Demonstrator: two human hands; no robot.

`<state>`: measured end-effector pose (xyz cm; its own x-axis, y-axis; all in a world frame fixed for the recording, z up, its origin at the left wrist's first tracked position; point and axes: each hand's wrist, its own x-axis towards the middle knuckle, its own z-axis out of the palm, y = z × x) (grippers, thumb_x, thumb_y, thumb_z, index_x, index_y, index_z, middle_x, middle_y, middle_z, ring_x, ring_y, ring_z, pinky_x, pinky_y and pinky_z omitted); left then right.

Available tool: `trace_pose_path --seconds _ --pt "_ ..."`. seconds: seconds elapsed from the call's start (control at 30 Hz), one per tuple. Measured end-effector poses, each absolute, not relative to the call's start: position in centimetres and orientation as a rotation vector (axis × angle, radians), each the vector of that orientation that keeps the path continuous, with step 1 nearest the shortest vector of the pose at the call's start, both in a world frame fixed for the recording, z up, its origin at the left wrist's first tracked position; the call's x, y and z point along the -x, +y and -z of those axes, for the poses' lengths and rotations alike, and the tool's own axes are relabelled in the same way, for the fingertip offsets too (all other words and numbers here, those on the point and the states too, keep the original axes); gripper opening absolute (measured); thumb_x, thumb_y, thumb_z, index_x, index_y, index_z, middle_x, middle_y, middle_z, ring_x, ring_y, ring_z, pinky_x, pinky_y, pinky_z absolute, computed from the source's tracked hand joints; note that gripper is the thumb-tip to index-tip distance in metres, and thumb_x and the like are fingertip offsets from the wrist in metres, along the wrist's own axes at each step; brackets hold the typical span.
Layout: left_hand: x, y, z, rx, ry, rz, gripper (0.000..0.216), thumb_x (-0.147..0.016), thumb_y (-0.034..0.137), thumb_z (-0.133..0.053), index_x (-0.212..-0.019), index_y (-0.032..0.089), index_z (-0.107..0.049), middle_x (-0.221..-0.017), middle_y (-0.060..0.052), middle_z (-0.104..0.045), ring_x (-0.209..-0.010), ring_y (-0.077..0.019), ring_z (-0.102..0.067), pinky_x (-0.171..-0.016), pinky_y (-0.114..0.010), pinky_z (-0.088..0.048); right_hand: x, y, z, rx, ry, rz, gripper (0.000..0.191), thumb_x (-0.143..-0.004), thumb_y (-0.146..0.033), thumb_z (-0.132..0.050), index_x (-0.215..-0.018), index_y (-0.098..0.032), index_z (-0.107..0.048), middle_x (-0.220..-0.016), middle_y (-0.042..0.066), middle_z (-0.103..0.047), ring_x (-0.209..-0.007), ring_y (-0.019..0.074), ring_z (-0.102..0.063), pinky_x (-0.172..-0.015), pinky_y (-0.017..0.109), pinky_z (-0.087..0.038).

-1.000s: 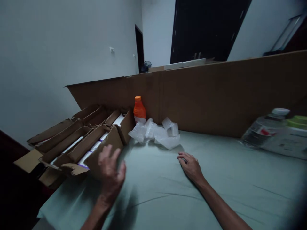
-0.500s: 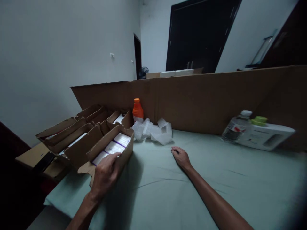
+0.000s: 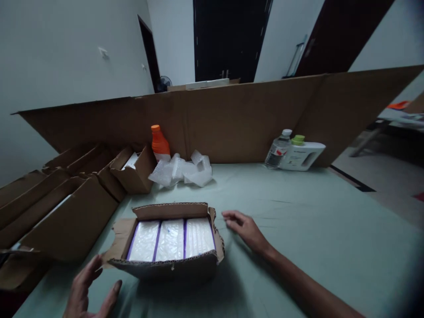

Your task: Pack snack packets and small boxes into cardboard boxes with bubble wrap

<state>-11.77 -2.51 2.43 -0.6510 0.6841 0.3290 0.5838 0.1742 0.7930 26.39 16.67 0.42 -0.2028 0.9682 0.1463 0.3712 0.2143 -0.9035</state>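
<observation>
Clock centred on the carton, 12 pointing away from us. Open-topped carton (image 3: 180,268) sits front and centre of us, three white packs (image 3: 170,240) side by side inside, tops exposed. Can't tell if its base is flat on the cloth. Left end flap (image 3: 122,238) is torn and splayed toward 9, right end is ragged too.

Handling, our call: take solid wall low on both ends, not the flap, since torn board probably rips or folds. Keep it level so the packs don't slide, fingers clear of the pack tops.

Left hand (image 3: 99,282) is at 8, thumb and fingers spread wide, no grip; fingertip is right by the flap corner, contact unclear. Right hand (image 3: 243,227) is at 3, fingers loosely bent, nothing held, just off the ragged end.

Further out on the tabletop (image 3: 281,203): bubble wrap (image 3: 183,170) at 12, orange bottle (image 3: 160,143) behind it, side-by-side cartons (image 3: 74,216) around 9 to 10, clear bottle (image 3: 276,154) and white jug (image 3: 294,158) at 2.
</observation>
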Motion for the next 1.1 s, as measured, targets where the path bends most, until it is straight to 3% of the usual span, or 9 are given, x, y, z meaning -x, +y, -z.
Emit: trace_pose_path --seconds 0.1,0.23,0.37,0.47,0.6,0.8,0.93,1.03,1.1 --pt "10.2 -1.0 -0.3 -0.996 2.115 -1.556 0.104 -0.061 0.074 -0.071 -0.148 0.026 -0.038 -0.139 -0.014 -0.057 -0.126 -0.0392 -0.056 -0.111 -0.060 -0.040 -26.3 10.9 0.5 1.230 -1.711 -1.207 0.036 -0.087 -0.037 -0.060 -0.117 -0.020 -0.069 -0.109 0.011 -0.074 -0.101 0.0283 -0.070 -0.093 0.045 -0.056" --pt "8.5 1.0 1.7 -0.956 2.015 -1.470 0.088 -0.057 0.075 -0.074 -0.125 0.022 -0.057 -0.119 -0.014 -0.068 -0.118 -0.0405 -0.062 -0.106 -0.059 -0.045 -24.9 7.1 0.9 1.046 -1.840 -1.188 0.067 -0.084 -0.033 -0.067 -0.148 -0.027 -0.047 -0.148 0.012 -0.052 -0.136 0.0321 -0.050 -0.113 0.051 -0.042" --pt "8.6 3.6 2.6 -1.001 1.935 -1.420 0.076 -0.048 0.065 -0.083 -0.103 0.017 -0.062 -0.095 -0.012 -0.072 -0.098 -0.0388 -0.069 -0.088 -0.054 -0.056 -23.0 9.2 -0.6 0.900 -1.864 -1.157 0.080 -0.083 -0.028 -0.066 -0.156 -0.024 -0.031 -0.153 0.012 -0.046 -0.141 0.0318 -0.044 -0.116 0.051 -0.038" --pt "8.8 6.2 2.9 -0.991 1.899 -1.424 0.076 -0.044 0.058 -0.087 -0.101 0.017 -0.060 -0.094 -0.011 -0.072 -0.092 -0.0346 -0.071 -0.079 -0.047 -0.059 -22.1 12.6 -1.3 0.976 -1.827 -1.120 0.072 -0.082 -0.027 -0.064 -0.150 -0.021 -0.041 -0.142 0.012 -0.057 -0.133 0.0325 -0.053 -0.109 0.048 -0.047" --pt "8.0 9.1 3.5 -1.090 1.971 -1.448 0.077 -0.051 0.056 -0.085 -0.113 0.019 -0.057 -0.102 -0.010 -0.071 -0.097 -0.0325 -0.068 -0.081 -0.046 -0.058 -22.6 17.4 -1.5 1.023 -1.895 -1.107 0.062 -0.079 -0.023 -0.059 -0.141 -0.018 -0.052 -0.130 0.011 -0.067 -0.110 0.0284 -0.066 -0.091 0.039 -0.057" --pt "7.0 10.5 5.2 -1.165 1.931 -1.545 0.060 -0.069 0.056 -0.074 -0.115 0.021 -0.058 -0.106 -0.010 -0.069 -0.101 -0.0302 -0.067 -0.089 -0.046 -0.055 -25.3 26.9 -2.8 1.088 -2.153 -0.685 0.060 -0.079 -0.026 -0.062 -0.138 -0.021 -0.056 -0.146 0.011 -0.055 -0.135 0.0300 -0.049 -0.114 0.046 -0.037" --pt "7.2 10.4 5.6 -1.203 1.910 -1.538 0.058 -0.068 0.054 -0.077 -0.112 0.020 -0.060 -0.101 -0.009 -0.070 -0.098 -0.0295 -0.069 -0.085 -0.041 -0.058 -23.6 33.8 -2.8 1.349 -2.277 -0.326 0.068 -0.073 -0.021 -0.066 -0.140 -0.023 -0.055 -0.147 0.009 -0.054 -0.135 0.0304 -0.047 -0.110 0.046 -0.036" --pt "7.2 10.3 5.4 -1.216 1.900 -1.557 0.055 -0.073 0.051 -0.074 -0.116 0.019 -0.059 -0.099 -0.009 -0.070 -0.099 -0.0283 -0.069 -0.085 -0.040 -0.058 -21.7 36.0 -2.3 1.430 -2.309 -0.268 0.037 -0.073 -0.017 -0.064 -0.109 -0.023 -0.072 -0.117 0.008 -0.072 -0.116 0.0301 -0.058 -0.098 0.041 -0.041" --pt "7.3 10.4 5.3 -1.246 1.903 -1.546 0.055 -0.073 0.048 -0.073 -0.117 0.018 -0.059 -0.100 -0.010 -0.070 -0.100 -0.0289 -0.068 -0.086 -0.041 -0.058 -21.6 35.5 -2.4 1.447 -2.284 -0.235 0.019 -0.077 -0.017 -0.059 -0.090 -0.022 -0.073 -0.099 0.008 -0.075 -0.105 0.0292 -0.060 -0.093 0.040 -0.041"
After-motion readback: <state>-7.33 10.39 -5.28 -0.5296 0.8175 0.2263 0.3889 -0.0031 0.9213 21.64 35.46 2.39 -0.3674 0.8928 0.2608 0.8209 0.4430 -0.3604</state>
